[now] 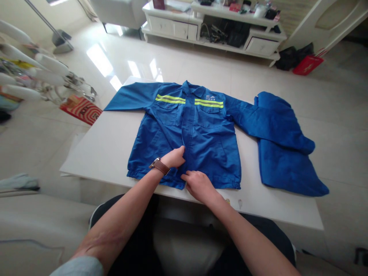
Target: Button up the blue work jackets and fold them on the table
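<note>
A blue work jacket (207, 130) with yellow-green reflective strips across the chest lies front up on a white table (94, 149), its sleeves spread to both sides. My left hand (176, 157), with a brown-strapped watch on the wrist, is closed on the jacket's front edge at the middle, below the chest pockets. Close to the bottom hem, my right hand (199, 184) pinches the front placket. The fingers of both hands are partly hidden by the hands themselves. The right-side sleeve lies over a folded blue garment (287, 168).
A white TV cabinet (172, 27) with clutter stands across the tiled floor. To the left are a white rack (37, 73) and a red patterned bag (80, 109). A red bag (308, 65) sits on the floor at far right. A sofa (31, 218) is at lower left.
</note>
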A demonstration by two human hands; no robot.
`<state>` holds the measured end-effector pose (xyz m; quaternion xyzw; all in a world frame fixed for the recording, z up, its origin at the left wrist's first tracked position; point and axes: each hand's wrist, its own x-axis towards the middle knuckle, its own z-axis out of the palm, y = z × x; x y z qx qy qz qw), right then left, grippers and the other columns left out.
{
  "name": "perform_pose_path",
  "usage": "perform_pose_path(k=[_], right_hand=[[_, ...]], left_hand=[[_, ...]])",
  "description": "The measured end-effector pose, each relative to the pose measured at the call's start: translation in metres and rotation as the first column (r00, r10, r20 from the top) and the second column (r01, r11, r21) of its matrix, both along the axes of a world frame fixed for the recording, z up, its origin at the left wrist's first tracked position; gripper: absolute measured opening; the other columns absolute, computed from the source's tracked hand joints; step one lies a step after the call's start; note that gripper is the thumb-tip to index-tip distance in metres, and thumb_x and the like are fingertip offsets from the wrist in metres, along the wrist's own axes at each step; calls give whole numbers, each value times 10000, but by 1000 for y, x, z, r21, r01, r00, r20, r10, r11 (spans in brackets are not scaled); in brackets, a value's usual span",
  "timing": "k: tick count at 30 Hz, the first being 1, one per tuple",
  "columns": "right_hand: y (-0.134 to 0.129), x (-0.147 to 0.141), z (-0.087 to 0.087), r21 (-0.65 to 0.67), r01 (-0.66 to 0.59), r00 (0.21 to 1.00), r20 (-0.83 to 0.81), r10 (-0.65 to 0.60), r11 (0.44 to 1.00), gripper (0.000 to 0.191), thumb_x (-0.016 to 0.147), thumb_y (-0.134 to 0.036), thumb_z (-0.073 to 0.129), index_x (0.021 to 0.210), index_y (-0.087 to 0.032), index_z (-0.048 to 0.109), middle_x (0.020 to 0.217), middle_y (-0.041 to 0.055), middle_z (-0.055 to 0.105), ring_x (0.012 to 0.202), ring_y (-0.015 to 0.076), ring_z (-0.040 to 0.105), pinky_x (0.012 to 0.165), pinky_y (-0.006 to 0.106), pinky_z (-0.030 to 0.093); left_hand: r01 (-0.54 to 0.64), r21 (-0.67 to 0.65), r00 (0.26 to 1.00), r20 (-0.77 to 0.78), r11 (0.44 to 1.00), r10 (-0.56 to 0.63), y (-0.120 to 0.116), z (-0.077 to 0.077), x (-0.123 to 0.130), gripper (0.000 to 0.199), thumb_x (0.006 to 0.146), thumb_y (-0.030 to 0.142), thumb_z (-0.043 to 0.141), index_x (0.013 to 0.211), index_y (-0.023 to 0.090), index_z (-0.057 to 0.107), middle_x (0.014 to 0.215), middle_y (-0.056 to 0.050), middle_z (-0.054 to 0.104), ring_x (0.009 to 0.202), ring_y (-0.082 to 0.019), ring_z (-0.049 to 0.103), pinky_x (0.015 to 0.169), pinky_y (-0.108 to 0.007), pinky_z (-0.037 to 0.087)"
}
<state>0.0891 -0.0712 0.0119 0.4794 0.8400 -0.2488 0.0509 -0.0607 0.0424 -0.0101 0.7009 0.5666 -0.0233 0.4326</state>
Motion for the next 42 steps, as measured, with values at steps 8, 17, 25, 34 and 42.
perform_pose_path(k=[8, 17, 25, 34, 42], right_hand=[[-5, 3, -14, 11, -105, 991, 84, 104, 994, 313, 1011, -143, 485, 1131, -209, 767, 1059, 105, 700, 930, 224, 650, 800, 330, 451], [-5, 0, -13, -26, -134, 990, 29, 134, 991, 404, 1011, -88, 445, 1283, -237, 703, 1051, 84, 730, 945, 192, 660, 837, 292, 447], [-5, -1, -11, -51, -133, 986, 98, 138, 990, 367, 1075, -249, 423, 1195, -250, 770, 1046, 92, 718, 958, 217, 658, 803, 308, 438], [-7, -4, -16, -42, -126, 986, 104, 129, 991, 363, 1073, -250, 426, 1176, -261, 774, 1043, 85, 718, 941, 216, 657, 781, 309, 426], [-7, -5, -17, -39, -155, 985, 75, 158, 987, 372, 1014, -126, 461, 1196, -260, 757, 999, 72, 712, 908, 207, 652, 774, 305, 415]], left_hand=[[172, 46, 937, -315, 984, -150, -7, 19, 0, 328, 833, 185, 667, 1154, 169, 603, 938, -116, 774, 963, -298, 757, 826, -351, 562], [217, 139, 898, -416, 966, -142, -15, 20, 5, 404, 890, 182, 605, 1287, 150, 536, 1198, -183, 729, 1139, -319, 715, 919, -376, 563], [261, 147, 896, -404, 954, -183, -17, 18, 6, 365, 910, 184, 594, 1267, 127, 548, 1206, -189, 729, 1125, -334, 719, 902, -394, 577], [214, 135, 915, -374, 967, -150, -17, 17, 5, 363, 887, 209, 656, 1238, 173, 572, 1204, -162, 731, 1127, -310, 717, 931, -373, 561], [238, 152, 918, -358, 959, -171, -17, 15, 4, 371, 890, 199, 645, 1252, 153, 581, 1196, -185, 727, 1114, -344, 716, 901, -403, 567]])
